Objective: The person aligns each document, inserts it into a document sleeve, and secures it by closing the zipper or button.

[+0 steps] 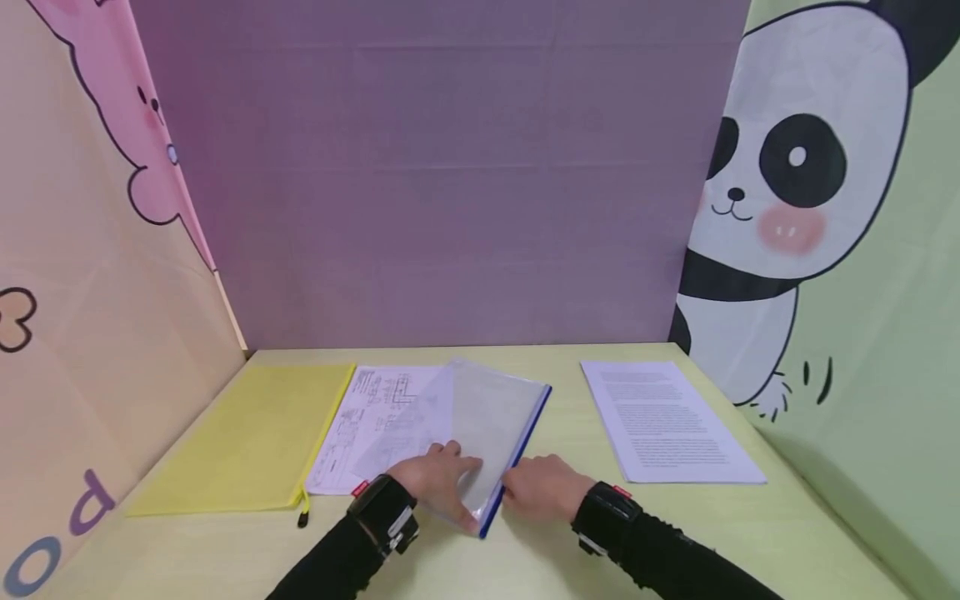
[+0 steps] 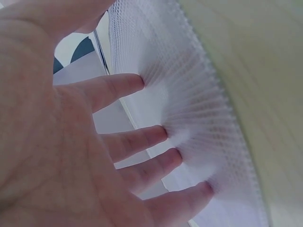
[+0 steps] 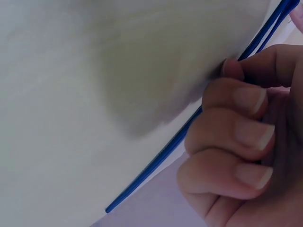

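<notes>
Left hand (image 1: 442,482), fingers extended, presses the clear folder (image 1: 498,400) on the table (image 1: 675,533), partly over the drawing sheet (image 1: 375,408). Right hand (image 1: 547,487) appears to pinch the folder's blue edge (image 1: 532,426), contact partly hidden.

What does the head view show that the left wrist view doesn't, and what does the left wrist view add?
Only the head view: the yellow zippered folder on the left and the printed text sheet on the right.

Only the left wrist view: the palm of the left hand and the fine weave of the mesh pouch.

Both: the left hand touching the pouch, and the pale tabletop.
</notes>
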`<state>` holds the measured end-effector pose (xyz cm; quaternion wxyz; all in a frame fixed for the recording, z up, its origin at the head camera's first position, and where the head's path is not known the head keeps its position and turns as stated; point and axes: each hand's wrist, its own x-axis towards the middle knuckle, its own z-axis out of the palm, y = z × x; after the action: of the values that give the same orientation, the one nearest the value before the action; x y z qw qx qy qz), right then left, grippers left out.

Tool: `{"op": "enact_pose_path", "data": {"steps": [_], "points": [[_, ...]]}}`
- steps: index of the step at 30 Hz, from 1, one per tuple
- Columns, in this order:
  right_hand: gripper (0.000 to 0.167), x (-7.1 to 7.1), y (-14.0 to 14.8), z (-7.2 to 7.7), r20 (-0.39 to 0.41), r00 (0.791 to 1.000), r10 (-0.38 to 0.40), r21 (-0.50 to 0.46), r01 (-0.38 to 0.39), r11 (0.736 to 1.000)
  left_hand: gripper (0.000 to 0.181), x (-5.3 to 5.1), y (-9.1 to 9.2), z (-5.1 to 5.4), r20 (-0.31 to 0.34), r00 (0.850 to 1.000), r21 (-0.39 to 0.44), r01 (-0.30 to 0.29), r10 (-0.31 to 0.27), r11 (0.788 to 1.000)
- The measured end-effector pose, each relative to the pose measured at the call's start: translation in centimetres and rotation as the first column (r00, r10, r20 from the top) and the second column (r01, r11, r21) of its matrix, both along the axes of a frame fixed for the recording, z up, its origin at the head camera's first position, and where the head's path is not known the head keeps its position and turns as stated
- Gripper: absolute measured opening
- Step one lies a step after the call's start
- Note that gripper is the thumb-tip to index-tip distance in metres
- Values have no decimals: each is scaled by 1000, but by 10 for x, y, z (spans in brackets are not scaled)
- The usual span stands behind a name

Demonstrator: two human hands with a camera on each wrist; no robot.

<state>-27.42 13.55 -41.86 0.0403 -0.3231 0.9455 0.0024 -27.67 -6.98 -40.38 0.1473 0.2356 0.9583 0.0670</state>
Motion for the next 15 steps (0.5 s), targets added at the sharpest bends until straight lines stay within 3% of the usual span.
{"op": "enact_pose_path", "data": {"steps": [15], "points": [[21, -3, 2, 1, 37, 999, -39, 1, 39, 999, 91, 0, 0, -2, 2, 1000, -4, -11, 11, 1000]]}}
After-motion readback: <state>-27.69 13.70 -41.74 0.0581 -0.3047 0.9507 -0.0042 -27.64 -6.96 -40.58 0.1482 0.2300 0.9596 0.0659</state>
